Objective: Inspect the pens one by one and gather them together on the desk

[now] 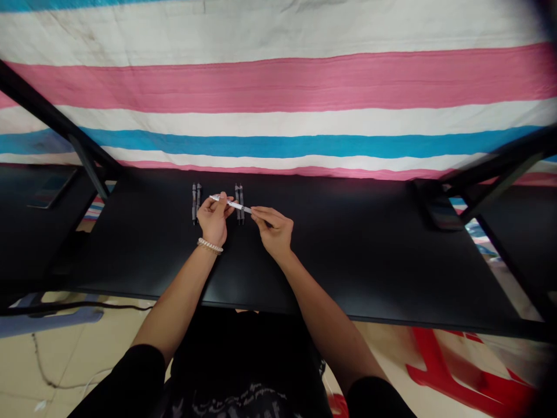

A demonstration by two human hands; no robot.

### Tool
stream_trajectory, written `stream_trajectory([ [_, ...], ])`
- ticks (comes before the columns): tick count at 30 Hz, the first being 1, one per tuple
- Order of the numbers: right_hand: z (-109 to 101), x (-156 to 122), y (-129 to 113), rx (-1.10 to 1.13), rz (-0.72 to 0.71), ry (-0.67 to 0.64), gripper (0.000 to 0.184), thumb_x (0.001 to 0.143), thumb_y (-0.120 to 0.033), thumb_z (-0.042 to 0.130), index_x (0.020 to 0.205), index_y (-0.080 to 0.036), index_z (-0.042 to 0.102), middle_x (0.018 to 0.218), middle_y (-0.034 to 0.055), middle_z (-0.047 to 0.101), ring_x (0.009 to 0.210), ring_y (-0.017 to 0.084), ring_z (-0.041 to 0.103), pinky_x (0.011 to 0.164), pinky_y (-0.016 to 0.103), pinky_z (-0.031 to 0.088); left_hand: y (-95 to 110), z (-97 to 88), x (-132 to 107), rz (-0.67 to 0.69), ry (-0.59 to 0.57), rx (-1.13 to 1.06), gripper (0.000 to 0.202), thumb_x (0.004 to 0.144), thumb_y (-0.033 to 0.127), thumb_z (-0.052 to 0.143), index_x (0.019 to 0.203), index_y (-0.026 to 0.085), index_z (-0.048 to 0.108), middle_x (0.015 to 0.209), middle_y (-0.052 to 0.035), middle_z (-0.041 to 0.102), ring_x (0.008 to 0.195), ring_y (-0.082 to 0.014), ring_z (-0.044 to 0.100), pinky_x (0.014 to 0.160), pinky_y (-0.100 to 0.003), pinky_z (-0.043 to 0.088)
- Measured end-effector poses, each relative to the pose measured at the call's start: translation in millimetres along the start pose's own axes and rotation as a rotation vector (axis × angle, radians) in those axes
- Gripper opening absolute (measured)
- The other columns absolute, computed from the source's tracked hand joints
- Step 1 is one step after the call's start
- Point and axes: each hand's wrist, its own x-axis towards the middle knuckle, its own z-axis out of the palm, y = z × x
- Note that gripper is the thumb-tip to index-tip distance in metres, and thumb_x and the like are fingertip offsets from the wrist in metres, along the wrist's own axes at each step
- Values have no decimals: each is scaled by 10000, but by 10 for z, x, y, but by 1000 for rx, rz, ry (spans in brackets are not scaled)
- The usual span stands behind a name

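Observation:
A white pen point(235, 205) with a grey end is held level above the black table point(339, 249). My left hand point(214, 217) is closed around its white barrel, with a pale coiled band on the wrist. At the grey end, the fingertips of my right hand point(275, 228) pinch the pen. Beside my left hand lies a pair of dark pens point(194, 204), side by side on the table. Another pair of dark pens point(239, 197) lies behind the held pen, partly covered by it.
A striped pink, white and blue sheet point(278, 84) hangs behind the table. Black frame bars point(56, 116) slope in at both sides. A dark flat object point(439, 206) is at the right end. Below on the right stands a red plastic stool point(452, 371).

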Motion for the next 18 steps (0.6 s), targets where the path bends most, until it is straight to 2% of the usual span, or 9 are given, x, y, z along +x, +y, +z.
stream_trajectory([
  [7,16,-25,47,-18,-128,45,181,932,-209,655,905,-294,813,1001,25,806,883,189,772,812,376,662,10,2,-11,-50,5,24,259,723,315,869,789,155,676,769,-37,749,697,-119,724,660,-221,569],
  [12,3,-22,57,-38,-190,31,205,947,-197,628,925,-297,805,1017,28,801,908,189,765,837,378,654,7,-5,-1,-77,9,36,246,726,299,866,759,157,668,766,-33,745,700,-111,717,656,-206,563],
  [15,-1,-13,44,-34,-111,9,157,930,-252,666,1026,-283,786,1065,50,782,940,199,754,860,386,645,10,-19,13,-106,-15,33,248,715,288,876,764,159,671,765,-32,745,702,-107,713,662,-203,562],
  [18,1,0,41,35,77,-17,172,935,-320,657,1041,-250,773,937,54,762,734,167,735,694,338,649,20,-26,14,-90,-54,23,287,688,308,895,793,167,669,772,-30,750,724,-124,724,686,-227,575],
])
